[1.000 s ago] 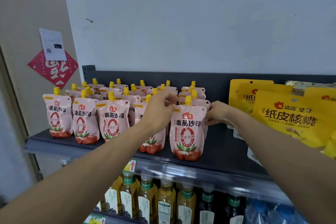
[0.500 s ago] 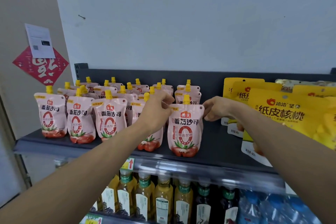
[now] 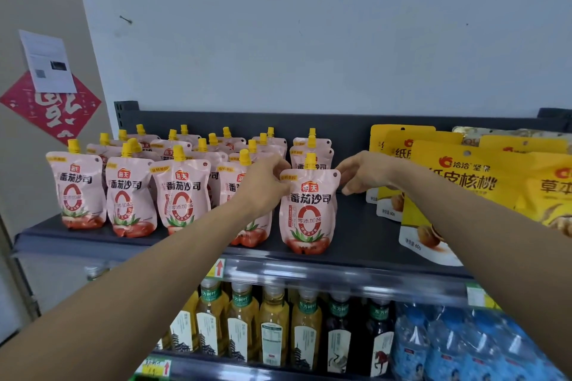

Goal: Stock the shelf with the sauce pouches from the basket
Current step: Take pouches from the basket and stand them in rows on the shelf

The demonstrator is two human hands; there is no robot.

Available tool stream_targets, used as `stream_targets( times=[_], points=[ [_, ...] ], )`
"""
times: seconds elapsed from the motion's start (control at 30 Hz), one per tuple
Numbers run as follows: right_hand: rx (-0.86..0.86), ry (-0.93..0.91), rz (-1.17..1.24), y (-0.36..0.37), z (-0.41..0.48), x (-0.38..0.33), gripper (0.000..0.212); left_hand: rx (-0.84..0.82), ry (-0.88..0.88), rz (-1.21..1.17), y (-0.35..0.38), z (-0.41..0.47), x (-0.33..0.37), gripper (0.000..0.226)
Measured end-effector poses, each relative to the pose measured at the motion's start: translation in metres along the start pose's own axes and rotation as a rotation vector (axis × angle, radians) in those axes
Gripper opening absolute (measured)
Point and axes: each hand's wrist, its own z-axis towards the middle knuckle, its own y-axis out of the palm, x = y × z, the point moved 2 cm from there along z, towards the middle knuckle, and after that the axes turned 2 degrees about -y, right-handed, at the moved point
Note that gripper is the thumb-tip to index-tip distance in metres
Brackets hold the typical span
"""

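Several pink sauce pouches (image 3: 182, 198) with yellow caps stand upright in rows on the left half of the dark top shelf (image 3: 365, 235). One front pouch (image 3: 309, 213) stands at the right end of the front row, near the shelf's front edge. My left hand (image 3: 263, 185) pinches its top left corner. My right hand (image 3: 362, 173) has thumb and fingertips at its top right corner. Another pouch is partly hidden behind my left wrist. The basket is out of view.
Yellow walnut snack bags (image 3: 458, 182) fill the shelf's right side, with a bare strip of shelf between them and the pouches. Tea bottles (image 3: 272, 325) and blue water bottles (image 3: 448, 346) stand on the shelf below. A white wall rises behind.
My right hand has come from behind the front pouch to its top right corner. My left hand stays at the top left corner. The pouch stands in the same spot.
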Motion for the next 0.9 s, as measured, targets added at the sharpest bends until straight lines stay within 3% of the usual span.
stream_targets(
  times=[0.2,0.33,0.53,0.73,0.9],
  points=[
    [0.043,-0.080,-0.012,0.030,0.013,0.013,0.017,-0.015,-0.033,0.042,0.004,0.003,-0.004,0.020],
    [0.060,-0.118,0.131,0.039,0.021,0.018,0.019,0.007,-0.085,0.017,0.005,0.008,-0.007,0.018],
    [-0.106,-0.123,0.237,0.042,0.034,0.028,0.037,0.030,-0.101,0.015,0.012,0.011,-0.007,0.014],
    [0.025,-0.228,0.234,0.049,0.043,0.032,0.022,0.017,-0.124,-0.007,0.014,0.012,-0.006,0.020],
    [0.090,-0.259,0.286,0.052,0.050,0.038,0.021,0.011,-0.133,0.009,0.014,0.013,-0.005,0.016]
  ],
)
